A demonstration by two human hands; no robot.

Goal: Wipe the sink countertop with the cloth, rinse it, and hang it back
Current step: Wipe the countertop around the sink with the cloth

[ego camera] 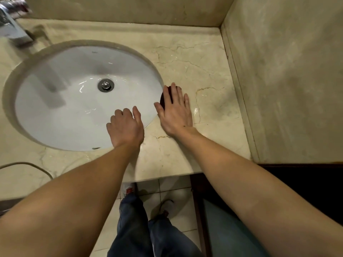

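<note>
A small dark cloth (pixel 164 98) lies on the beige marble countertop (pixel 204 71) right at the sink's right rim, mostly hidden. My right hand (pixel 175 112) lies flat on top of it, fingers straight and pressing it down. My left hand (pixel 126 126) rests on the front-right edge of the white oval sink (pixel 74 93), fingers loosely bent over the rim, holding nothing. Wet streaks shine on the marble to the right of the cloth.
A chrome tap (pixel 13 25) stands at the far left behind the basin, and a metal drain (pixel 105 85) sits in the bowl. Marble walls (pixel 287 71) close the back and right side. A thin cable (pixel 27 165) lies on the counter's front left. Tiled floor shows below.
</note>
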